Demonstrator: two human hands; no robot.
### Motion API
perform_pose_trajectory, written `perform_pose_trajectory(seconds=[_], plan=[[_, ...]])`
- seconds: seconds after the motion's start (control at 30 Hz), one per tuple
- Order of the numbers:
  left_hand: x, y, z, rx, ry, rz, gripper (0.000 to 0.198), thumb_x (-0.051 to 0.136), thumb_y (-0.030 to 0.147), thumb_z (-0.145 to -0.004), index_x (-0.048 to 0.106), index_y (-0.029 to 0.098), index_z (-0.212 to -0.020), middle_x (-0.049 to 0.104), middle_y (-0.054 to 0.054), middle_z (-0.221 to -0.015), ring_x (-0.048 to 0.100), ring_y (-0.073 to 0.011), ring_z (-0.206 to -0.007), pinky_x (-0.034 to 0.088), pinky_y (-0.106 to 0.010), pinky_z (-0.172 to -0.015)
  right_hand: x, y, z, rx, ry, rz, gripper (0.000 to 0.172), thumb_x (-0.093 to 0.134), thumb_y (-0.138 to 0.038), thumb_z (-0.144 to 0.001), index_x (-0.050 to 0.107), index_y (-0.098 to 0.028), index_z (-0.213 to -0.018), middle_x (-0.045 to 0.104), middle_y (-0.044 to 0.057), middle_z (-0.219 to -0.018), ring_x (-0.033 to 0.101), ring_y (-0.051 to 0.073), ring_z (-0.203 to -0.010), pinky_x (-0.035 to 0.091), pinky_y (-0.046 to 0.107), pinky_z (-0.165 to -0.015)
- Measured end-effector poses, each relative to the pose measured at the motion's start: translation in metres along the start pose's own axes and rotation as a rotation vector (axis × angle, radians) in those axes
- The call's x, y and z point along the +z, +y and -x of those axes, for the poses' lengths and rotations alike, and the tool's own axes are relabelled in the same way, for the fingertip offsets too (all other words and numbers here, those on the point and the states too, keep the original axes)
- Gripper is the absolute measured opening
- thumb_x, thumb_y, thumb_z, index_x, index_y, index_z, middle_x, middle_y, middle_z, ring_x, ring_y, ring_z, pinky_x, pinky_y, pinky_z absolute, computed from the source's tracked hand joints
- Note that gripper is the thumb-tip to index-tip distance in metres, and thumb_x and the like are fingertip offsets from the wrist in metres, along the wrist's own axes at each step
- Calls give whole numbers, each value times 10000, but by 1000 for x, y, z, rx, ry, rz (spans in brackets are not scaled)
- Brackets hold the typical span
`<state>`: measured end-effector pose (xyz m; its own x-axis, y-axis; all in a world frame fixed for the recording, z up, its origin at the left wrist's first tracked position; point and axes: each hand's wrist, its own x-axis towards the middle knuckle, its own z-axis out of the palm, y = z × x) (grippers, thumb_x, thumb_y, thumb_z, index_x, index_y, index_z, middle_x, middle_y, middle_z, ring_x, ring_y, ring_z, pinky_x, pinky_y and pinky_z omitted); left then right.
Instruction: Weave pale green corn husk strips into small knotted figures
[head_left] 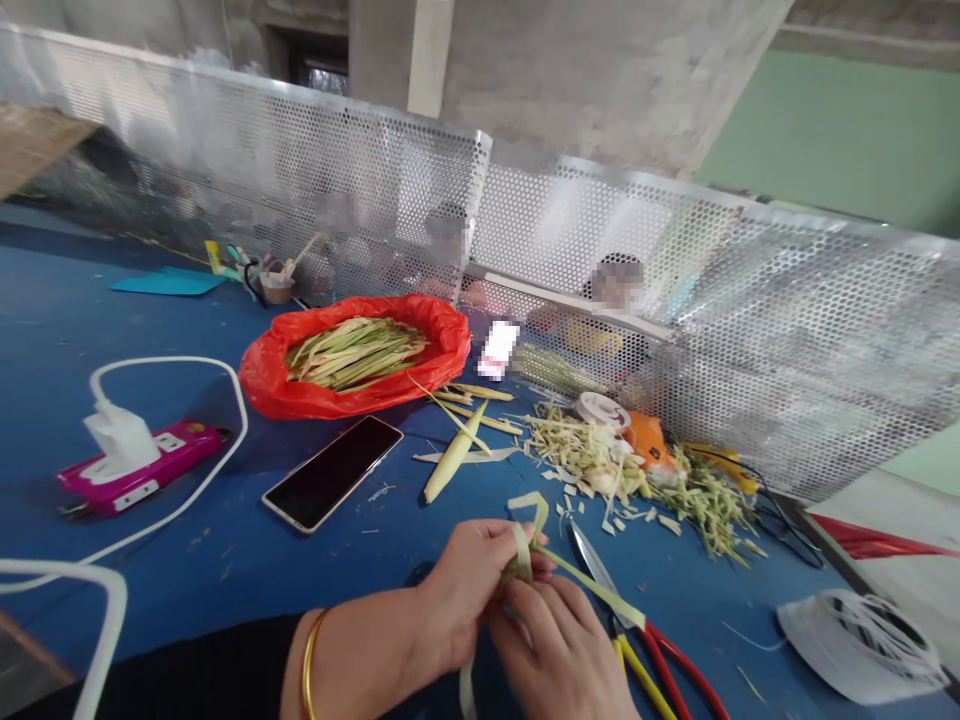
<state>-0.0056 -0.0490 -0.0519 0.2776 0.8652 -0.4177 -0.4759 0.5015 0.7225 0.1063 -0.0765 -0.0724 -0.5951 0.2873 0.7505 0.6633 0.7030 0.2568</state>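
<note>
Both hands are together at the lower middle, closed on pale green leaf strips (581,582). My left hand (474,578), below a gold bangle, pinches a folded loop of strip between thumb and fingers. My right hand (561,650) presses against the same bundle from the right, its fingers curled. One strip end curls up above the fingers, one runs out to the right, and another hangs below. The inner part of the bundle is hidden by the fingers. Just right of my right hand lie scissors (596,570), blades apart, with red and yellow handles partly behind that hand.
A red plastic bag (270,385) holds many leaf strips. Around it are a black-screened phone (334,475), a husk-like leaf (454,460) and a magenta power strip (124,475) with a white cable. Leaf scraps (577,440) lie before a perforated metal screen (600,215); people sit behind it.
</note>
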Motion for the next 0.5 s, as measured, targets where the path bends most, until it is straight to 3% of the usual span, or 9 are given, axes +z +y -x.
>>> perform_pose_trajectory(seconds=[0.1, 0.17, 0.27, 0.37, 0.43, 0.5], plan=[[0, -5, 0, 16, -24, -47, 271, 739, 381, -688, 694, 115, -716, 660, -41, -607, 565, -106, -535, 407, -203, -542, -4, 2, 2, 22, 35, -94, 341, 391, -40, -918, 665, -186, -778, 695, 16, -682, 664, 146, -646, 469, 310, -810], [0, -6, 0, 48, -4, -118, 280, 723, 398, -697, 705, 120, -721, 666, -41, -599, 565, -106, -535, 412, -204, -552, -13, 8, 7, 118, 46, -202, 237, 464, -84, -902, 669, -191, -853, 708, 29, -750, 674, 159, -708, 478, 306, -787], [1, -5, 0, 77, -23, -223, 288, 683, 414, -717, 713, 128, -722, 675, -43, -602, 602, -123, -558, 458, -224, -594, -22, 19, 16, 546, 88, -340, 114, 551, -197, -889, 652, -210, -838, 695, 45, -786, 661, 185, -734, 498, 296, -714], [2, -3, 2, 123, -84, -312, 288, 646, 412, -728, 718, 134, -703, 681, -42, -617, 643, -148, -614, 490, -242, -633, -20, 27, 20, 1047, 62, -521, 182, 613, -355, -856, 645, -201, -766, 685, 45, -715, 642, 197, -660, 507, 281, -607], [3, -2, 3, 154, -81, -361, 280, 644, 404, -722, 717, 137, -678, 681, -36, -614, 646, -150, -618, 490, -237, -627, -15, 29, 21, 1272, -15, -718, 290, 640, -461, -811, 647, -181, -734, 663, 31, -626, 608, 185, -551, 484, 267, -509], [2, -1, 2, 166, -57, -390, 279, 648, 404, -717, 714, 139, -662, 682, -32, -617, 650, -154, -619, 489, -236, -621, -11, 28, 19, 1396, -83, -883, 358, 652, -519, -776, 632, -170, -700, 607, 0, -526, 547, 157, -450, 437, 250, -435]])
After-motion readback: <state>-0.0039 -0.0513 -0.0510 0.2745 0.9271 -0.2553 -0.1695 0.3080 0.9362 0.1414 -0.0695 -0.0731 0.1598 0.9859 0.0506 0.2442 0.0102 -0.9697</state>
